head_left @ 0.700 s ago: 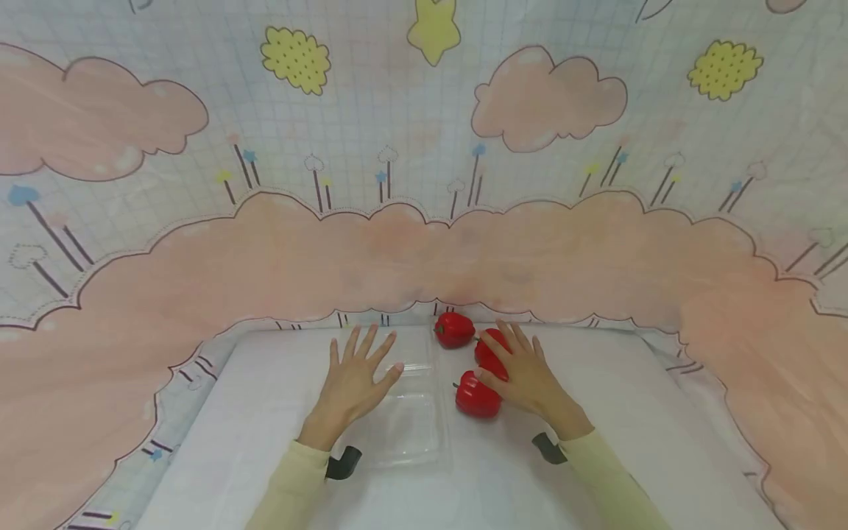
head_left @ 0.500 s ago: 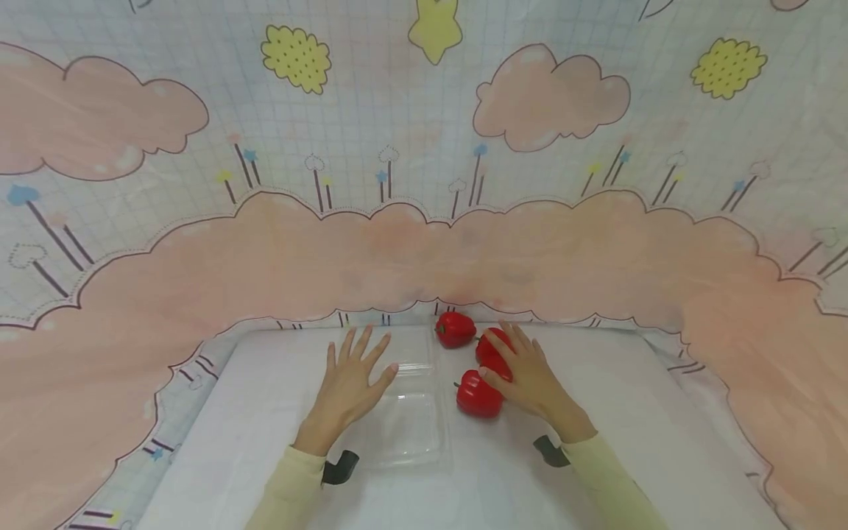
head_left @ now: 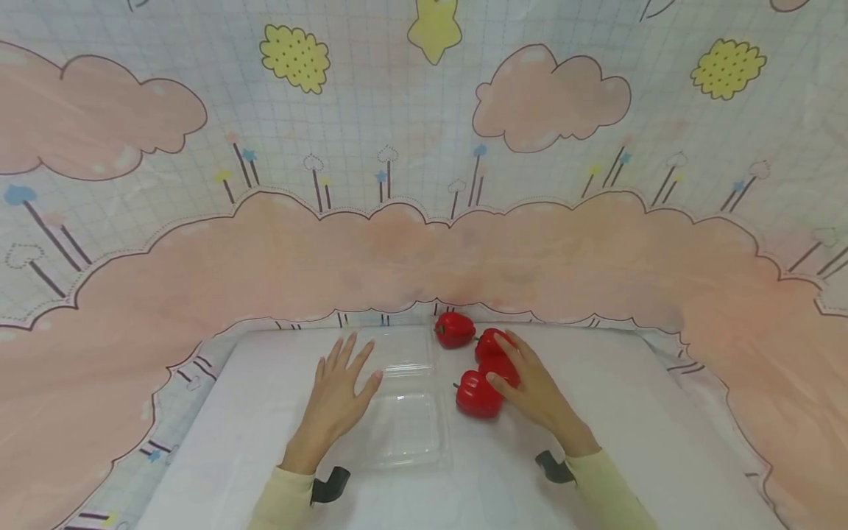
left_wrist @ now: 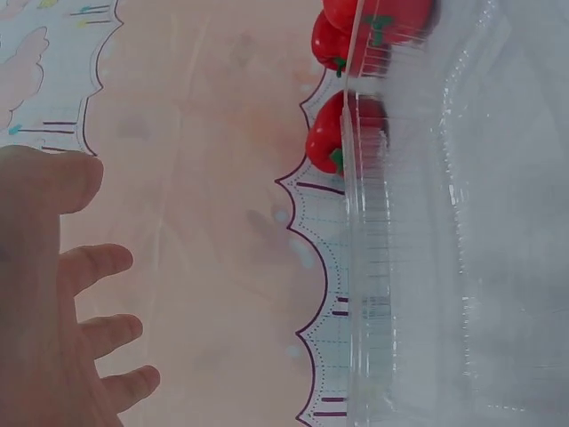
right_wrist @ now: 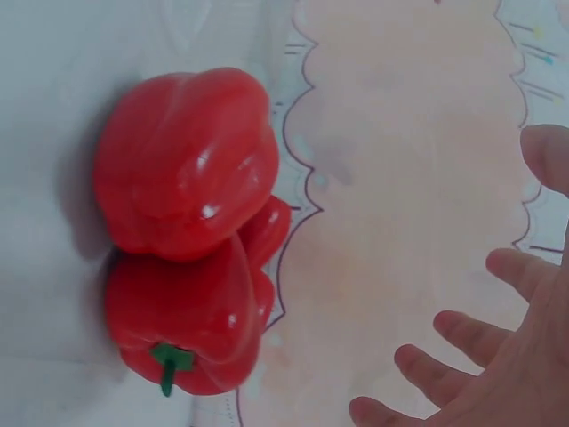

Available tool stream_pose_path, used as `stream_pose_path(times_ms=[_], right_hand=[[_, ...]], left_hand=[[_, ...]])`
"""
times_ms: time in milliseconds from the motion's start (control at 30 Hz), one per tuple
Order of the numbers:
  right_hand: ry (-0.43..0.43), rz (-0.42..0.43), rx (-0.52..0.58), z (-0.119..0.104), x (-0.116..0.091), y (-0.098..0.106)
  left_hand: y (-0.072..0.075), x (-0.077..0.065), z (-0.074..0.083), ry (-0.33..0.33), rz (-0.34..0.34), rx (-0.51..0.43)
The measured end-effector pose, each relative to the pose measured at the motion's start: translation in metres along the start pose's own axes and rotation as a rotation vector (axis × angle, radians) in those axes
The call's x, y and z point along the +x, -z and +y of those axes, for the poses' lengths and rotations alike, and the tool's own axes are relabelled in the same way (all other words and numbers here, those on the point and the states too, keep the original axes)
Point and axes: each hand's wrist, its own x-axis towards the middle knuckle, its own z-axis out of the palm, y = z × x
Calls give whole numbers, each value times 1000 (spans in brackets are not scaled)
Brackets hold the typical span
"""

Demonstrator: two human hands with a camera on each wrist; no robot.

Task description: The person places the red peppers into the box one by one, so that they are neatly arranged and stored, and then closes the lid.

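Several red bell peppers lie in a cluster right of centre: a far one (head_left: 454, 330), others by the right hand, and a near one (head_left: 478, 394) with its stem pointing left. My right hand (head_left: 538, 391) hovers at their right side, fingers spread and slightly bent, partly covering the middle ones in the head view. The right wrist view shows a gap between its fingers and the peppers (right_wrist: 187, 160). To their left sits a clear plastic clamshell container (head_left: 397, 465), spread open. Over its left side hangs my left hand (head_left: 333, 401), fingers apart, holding nothing.
A white table surface (head_left: 225, 412) lies under everything. Behind it rises a cloth backdrop (head_left: 397, 258) with pink clouds, which also comes round both sides. Dark wrist mounts (head_left: 331, 486) stick out inward from the sleeves.
My left hand has drifted left and toward me. The right hand has pulled back slightly to the right, uncovering more of the middle peppers. The peppers and container stay where they were.
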Motion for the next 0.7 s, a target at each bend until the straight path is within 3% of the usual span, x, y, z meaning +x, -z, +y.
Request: stream_pose_path(times_ms=[267, 700], right_hand=[[-25, 36, 80, 2, -6, -9], [-122, 3, 108, -2, -15, -26]], left_hand=[[-2, -12, -6, 26, 23, -66], [1, -24, -22, 73, 58, -87]])
